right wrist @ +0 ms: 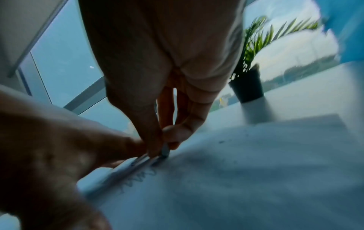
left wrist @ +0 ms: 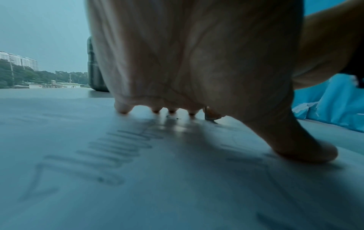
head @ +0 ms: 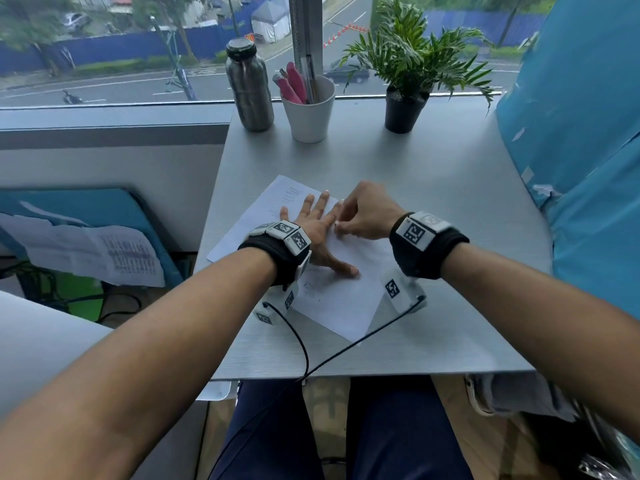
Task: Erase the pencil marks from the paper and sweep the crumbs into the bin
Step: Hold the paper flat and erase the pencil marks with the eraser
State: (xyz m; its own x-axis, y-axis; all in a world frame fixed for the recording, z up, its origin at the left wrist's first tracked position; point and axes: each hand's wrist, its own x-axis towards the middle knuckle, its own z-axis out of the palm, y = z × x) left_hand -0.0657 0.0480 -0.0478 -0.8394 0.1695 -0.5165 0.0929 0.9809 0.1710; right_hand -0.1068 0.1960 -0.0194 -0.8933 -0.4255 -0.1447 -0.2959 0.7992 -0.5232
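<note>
A white sheet of paper (head: 343, 299) lies slanted on the grey table (head: 433, 188), with pencil marks (head: 311, 289) near its lower left. My left hand (head: 318, 223) lies flat on the sheet with its fingers spread, pressing it down. In the left wrist view the left hand (left wrist: 197, 62) stands over scribbled pencil marks (left wrist: 122, 151). My right hand (head: 363, 213) is right beside the left fingers. It pinches a small eraser (right wrist: 165, 150) whose tip touches the paper (right wrist: 256, 171) at a scribble (right wrist: 138, 177). A few dark crumbs (right wrist: 221, 141) lie on the sheet. No bin is in view.
At the table's far edge by the window stand a steel bottle (head: 248, 84), a white cup of pens (head: 308, 112) and a potted plant (head: 405, 98). A blue covering (head: 581, 133) borders the right side. Black cables (head: 304, 348) run over the near edge.
</note>
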